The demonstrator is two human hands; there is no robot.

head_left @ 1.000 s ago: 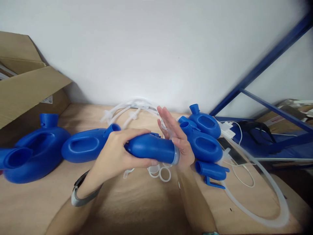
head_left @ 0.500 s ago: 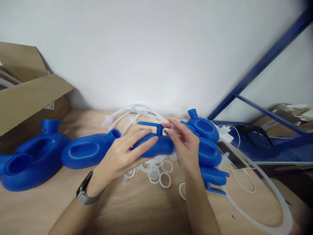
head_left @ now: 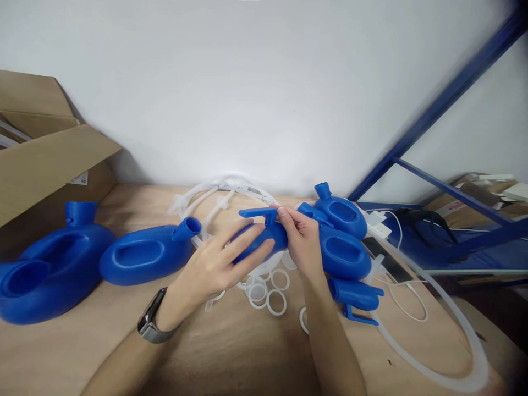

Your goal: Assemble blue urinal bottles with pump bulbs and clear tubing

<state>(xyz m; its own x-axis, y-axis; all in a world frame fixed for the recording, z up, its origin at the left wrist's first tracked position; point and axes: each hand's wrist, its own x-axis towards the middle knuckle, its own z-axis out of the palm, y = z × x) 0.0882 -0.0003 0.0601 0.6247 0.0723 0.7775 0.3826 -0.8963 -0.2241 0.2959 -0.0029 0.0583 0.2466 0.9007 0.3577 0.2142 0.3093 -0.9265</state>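
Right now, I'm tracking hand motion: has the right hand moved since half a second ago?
Yes, leftward: the right hand has shifted away from the blue bottle just right of it, uncovering more of that bottle's left side.

Blue plastic tubular fitting [head_left: 280,236]: rounded body lying roughly level above the counter [head_left: 231,344], slim arm [head_left: 256,212] standing off it on a short post, pointing left. Left fingers [head_left: 256,256] partly covering the body; right fingers [head_left: 290,221] pinching near the arm's base.
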